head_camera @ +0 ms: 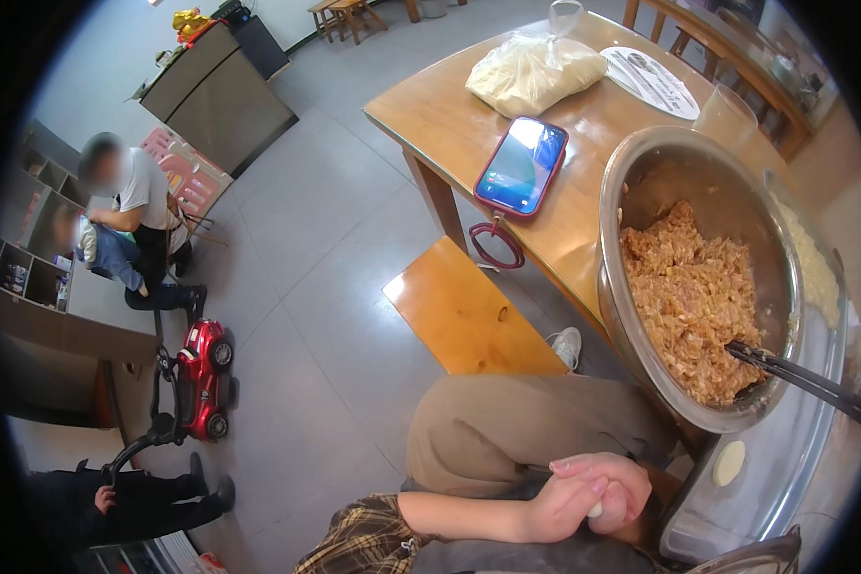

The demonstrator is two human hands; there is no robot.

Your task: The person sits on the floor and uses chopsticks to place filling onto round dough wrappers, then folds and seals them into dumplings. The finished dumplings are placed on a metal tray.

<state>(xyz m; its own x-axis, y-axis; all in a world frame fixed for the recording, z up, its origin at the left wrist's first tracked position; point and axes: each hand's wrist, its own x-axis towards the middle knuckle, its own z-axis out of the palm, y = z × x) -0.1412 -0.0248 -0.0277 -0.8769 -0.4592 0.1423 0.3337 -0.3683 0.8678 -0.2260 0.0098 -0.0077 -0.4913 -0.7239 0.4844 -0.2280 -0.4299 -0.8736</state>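
Note:
My left hand (563, 502) and my right hand (620, 491) are pressed together above my lap, with a small piece of white dough (596, 510) showing between the fingers. Right of them, a flat round of dough (729, 463) lies on a metal tray (696, 513). Above the tray sits a large steel bowl (612, 301), tilted in view, with seasoned minced meat filling (689, 301) in it. Dark chopsticks (807, 380) stick into the filling and lean on the bowl's rim. A pale mash-like mass (807, 265) lies beyond the bowl at the right.
On the wooden table (430, 107) are a phone (522, 166) with a coiled cable (499, 245), a plastic bag of pale contents (534, 72), a printed fan (653, 82) and a plastic cup (726, 118). A wooden stool (477, 316) stands beside it. People and a red toy car (204, 380) are at left.

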